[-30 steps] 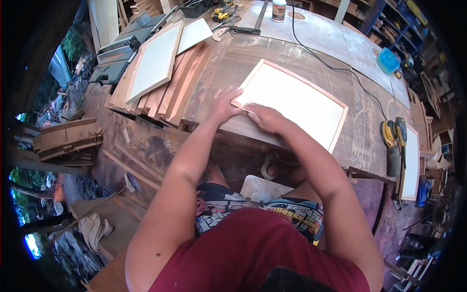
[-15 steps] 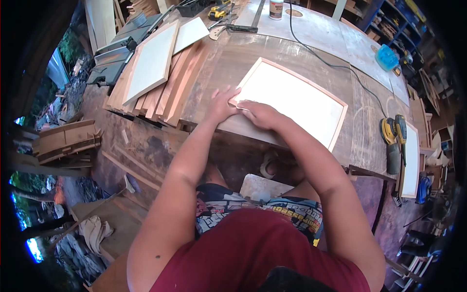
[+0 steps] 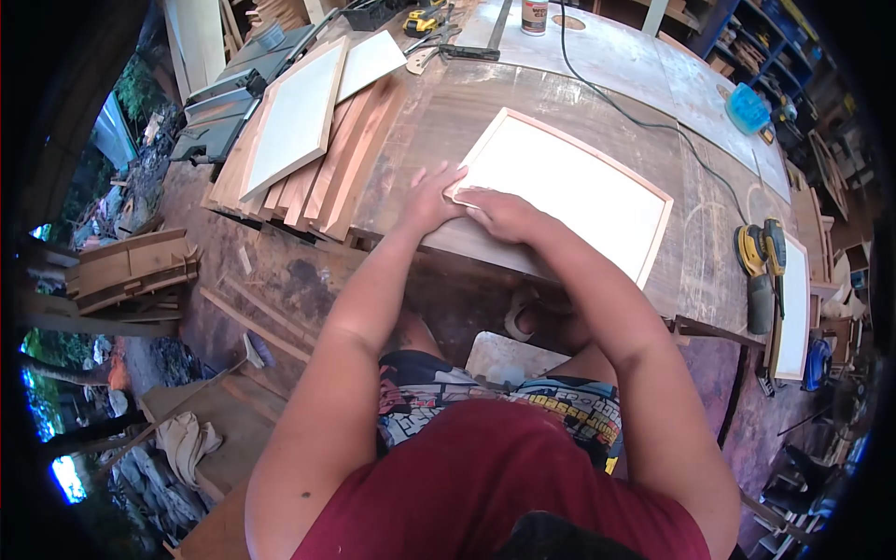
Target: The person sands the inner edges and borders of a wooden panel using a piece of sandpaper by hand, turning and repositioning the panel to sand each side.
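Note:
A white panel with a thin, light wood frame [image 3: 581, 191] lies on the wooden worktable, its left corner towards me. At that corner my left hand [image 3: 433, 202] is closed around the outside of the frame, fingertips against the left edge. My right hand [image 3: 509, 217] is closed over the near edge right beside it, fingers together and bent onto the corner. The two hands almost meet. Whatever may lie under the right fingers is hidden.
Left on the table, another framed panel [image 3: 297, 121] rests on stacked wood strips [image 3: 359, 154]. A yellow sander [image 3: 749, 250] stands at the right edge, near a cord [image 3: 644, 124]. Farther back are a glue bottle [image 3: 534, 17], a clamp [image 3: 471, 52] and a blue container [image 3: 747, 109].
The whole view has shifted slightly, with the table scene a little farther right. Both hands stay at the same corner of the framed panel, with almost no visible movement.

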{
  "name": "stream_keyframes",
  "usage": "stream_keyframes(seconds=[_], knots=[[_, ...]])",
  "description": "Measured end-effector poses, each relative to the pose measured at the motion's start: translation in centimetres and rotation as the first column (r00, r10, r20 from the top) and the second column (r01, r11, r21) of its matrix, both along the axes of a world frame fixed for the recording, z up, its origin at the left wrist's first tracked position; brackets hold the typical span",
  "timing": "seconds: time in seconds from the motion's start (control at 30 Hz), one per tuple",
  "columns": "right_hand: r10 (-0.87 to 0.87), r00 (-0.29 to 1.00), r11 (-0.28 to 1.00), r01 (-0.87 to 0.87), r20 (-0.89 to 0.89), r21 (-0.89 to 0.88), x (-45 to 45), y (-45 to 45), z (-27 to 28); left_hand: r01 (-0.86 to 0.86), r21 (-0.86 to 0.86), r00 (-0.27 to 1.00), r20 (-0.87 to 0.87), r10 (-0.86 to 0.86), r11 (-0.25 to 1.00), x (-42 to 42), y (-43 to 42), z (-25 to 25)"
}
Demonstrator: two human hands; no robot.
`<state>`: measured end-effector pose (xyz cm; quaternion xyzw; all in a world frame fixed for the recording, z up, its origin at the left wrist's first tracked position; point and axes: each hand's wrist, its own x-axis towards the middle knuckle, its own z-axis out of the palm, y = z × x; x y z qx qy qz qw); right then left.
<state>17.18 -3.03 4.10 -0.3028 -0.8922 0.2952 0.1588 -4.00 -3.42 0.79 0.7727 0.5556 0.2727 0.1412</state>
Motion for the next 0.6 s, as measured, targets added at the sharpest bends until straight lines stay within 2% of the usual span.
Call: stream_keyframes(seconds=[0.17,0.6], knots=[[0.005,0.998,1.000,-0.005,0.064,-0.007,-0.1,0.1,0.7,-0.003,0.000,1.000,-0.009,0.003,1.000,0.1,0.0,-0.1],[0.054,0.997,0.999,-0.053,0.050,-0.002,-0.4,0.1,0.9,0.003,-0.022,1.000,-0.004,-0.003,1.000,-0.1,0.1,-0.1]])
